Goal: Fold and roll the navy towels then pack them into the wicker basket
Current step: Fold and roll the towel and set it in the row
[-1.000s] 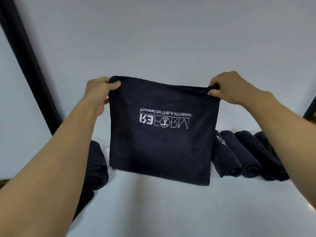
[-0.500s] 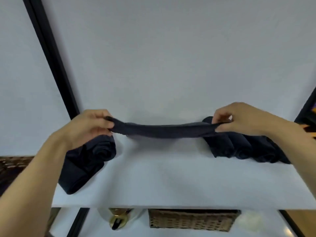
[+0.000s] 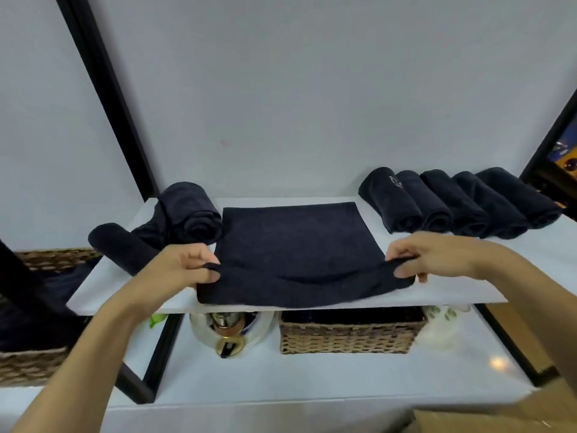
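A navy towel [image 3: 293, 245] lies spread over the white shelf [image 3: 468, 292], its far edge flat and its near edge lifted slightly off the surface and sagging in the middle. The left hand [image 3: 184, 265] pinches the near left corner of this towel between thumb and fingers, and the right hand [image 3: 437, 254] pinches the near right corner the same way, so both hands are closed on the cloth with the fabric stretched between them. The near edge of the towel reaches the front lip of the shelf. To the right, at the back of the shelf, five rolled towels [image 3: 452, 204] lie side by side, touching one another, their ends facing the person; the leftmost shows a small pale emblem. To the left of the spread towel sit two more dark rolls [image 3: 190, 214], one leaning partly over loose dark cloth, the other nearer the left hand. Below the shelf, on a white table [image 3: 312, 379], a wicker basket [image 3: 349, 335] stands under the front edge of the shelf, holding dark contents that cannot be made out clearly. Beside it to the left is a round glass object with a gold fitting [image 3: 228, 332]. A second woven basket [image 3: 28, 364] shows at the far left edge, with dark fabric inside.
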Tool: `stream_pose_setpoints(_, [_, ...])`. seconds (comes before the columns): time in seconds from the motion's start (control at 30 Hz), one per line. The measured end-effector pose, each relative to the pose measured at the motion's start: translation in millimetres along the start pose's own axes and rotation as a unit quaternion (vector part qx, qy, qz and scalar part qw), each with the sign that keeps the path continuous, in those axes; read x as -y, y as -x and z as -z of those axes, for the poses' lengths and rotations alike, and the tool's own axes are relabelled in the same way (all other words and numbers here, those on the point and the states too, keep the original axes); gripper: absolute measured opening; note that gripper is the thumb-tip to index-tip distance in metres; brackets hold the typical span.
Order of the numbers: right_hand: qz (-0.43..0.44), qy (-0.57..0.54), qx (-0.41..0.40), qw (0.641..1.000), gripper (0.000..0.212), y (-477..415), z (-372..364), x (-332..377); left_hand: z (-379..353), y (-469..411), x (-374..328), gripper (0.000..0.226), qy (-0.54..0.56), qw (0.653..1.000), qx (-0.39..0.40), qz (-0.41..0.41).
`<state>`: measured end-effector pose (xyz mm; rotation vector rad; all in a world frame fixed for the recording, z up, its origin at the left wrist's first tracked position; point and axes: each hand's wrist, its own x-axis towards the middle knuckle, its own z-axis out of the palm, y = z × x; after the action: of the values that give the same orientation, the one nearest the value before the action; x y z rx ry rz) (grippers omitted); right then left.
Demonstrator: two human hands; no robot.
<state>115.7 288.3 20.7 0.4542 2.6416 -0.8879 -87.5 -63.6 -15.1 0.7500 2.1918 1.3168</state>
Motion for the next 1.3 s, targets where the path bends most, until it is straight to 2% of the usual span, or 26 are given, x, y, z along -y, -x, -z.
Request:
stream_pose_setpoints(0.1, [0.019, -0.069, -0.178, 0.981, 0.006, -24, 20, 5, 2, -35, -13, 0.009, 0.052, 0.989, -0.137, -0.028])
stream_pose_setpoints(0.2, [0.024, -0.079, -0.274, 0.958, 0.011, -72, 37, 5, 3, -91, -16, 0.013, 0.045, 0.975, -0.217, -0.024])
stream_pose_setpoints(0.27, [0.018, -0.06, -0.308, 0.949, 0.016, -110, 46, 2, 5, -131, -9, 0.018, 0.023, 0.966, -0.257, 0.003])
stream_pose_setpoints(0.37, [-0.007, -0.025, -0.311, 0.95, 0.021, -169, 48, -11, 1, -176, 2, 0.024, -0.056, 0.953, -0.292, 0.054])
stream_pose_setpoints(0.5, [-0.067, 0.061, -0.3, 0.95, 0.033, -215, 40, -28, -8, -207, 8, 0.028, -0.203, 0.932, -0.287, 0.085])
stream_pose_setpoints(0.57, [-0.042, 0.098, -0.351, 0.93, 0.038, -216, 28, -20, -22, -209, 3, 0.037, -0.306, 0.902, -0.297, 0.064])
stream_pose_setpoints(0.6, [0.007, 0.095, -0.371, 0.924, 0.038, -214, 15, -10, -34, -207, -1, 0.042, -0.348, 0.887, -0.303, 0.022])
stream_pose_setpoints(0.63, [0.076, 0.084, -0.366, 0.924, 0.038, -211, -2, 3, -51, -204, -5, 0.045, -0.357, 0.886, -0.291, -0.04])
stream_pose_setpoints(0.7, [0.178, 0.103, -0.277, 0.939, 0.043, -209, -38, 22, -87, -196, -4, 0.051, -0.347, 0.915, -0.168, -0.121])
stream_pose_setpoints(0.77, [0.162, 0.19, -0.181, 0.951, 0.052, -216, -54, 16, -104, -189, 14, 0.058, -0.425, 0.9, -0.056, -0.083])
stream_pose_setpoints(0.8, [0.136, 0.214, -0.162, 0.954, 0.055, -220, -50, 8, -100, -189, 27, 0.061, -0.46, 0.885, -0.047, -0.055])
stream_pose_setpoints(0.87, [0.086, 0.235, -0.15, 0.956, 0.056, -227, -31, -13, -79, -187, 40, 0.064, -0.487, 0.871, -0.065, -0.006])
stream_pose_setpoints(0.93, [0.047, 0.238, -0.149, 0.959, 0.056, -232, -14, -25, -65, -178, 41, 0.071, -0.468, 0.879, -0.088, 0.02])
stream_pose_setpoints(1.0, [0.021, 0.224, -0.146, 0.963, 0.056, -238, -5, -27, -69, -156, 39, 0.082, -0.442, 0.893, -0.082, -0.024])
stream_pose_setpoints(1.07, [0.021, 0.213, -0.167, 0.963, 0.057, -242, 4, -23, -78, -126, 40, 0.09, -0.447, 0.89, -0.029, -0.089])
stream_pose_setpoints(1.13, [0.007, 0.171, -0.164, 0.972, 0.051, -242, 18, -19, -80, -107, 49, 0.076, -0.487, 0.862, -0.029, -0.142])
stream_pose_setpoints(1.2, [-0.026, 0.131, -0.11, 0.985, 0.039, -235, 35, -16, -69, -111, 54, 0.047, -0.499, 0.84, -0.093, -0.193])
stream_pose_setpoints(1.27, [-0.057, 0.136, -0.034, 0.988, 0.029, -217, 46, -18, -58, -123, 56, 0.041, -0.502, 0.82, -0.155, -0.225])
stream_pose_setpoints(1.3, [-0.077, 0.135, 0.001, 0.988, 0.032, -203, 48, -20, -52, -131, 51, 0.043, -0.497, 0.82, -0.173, -0.223])
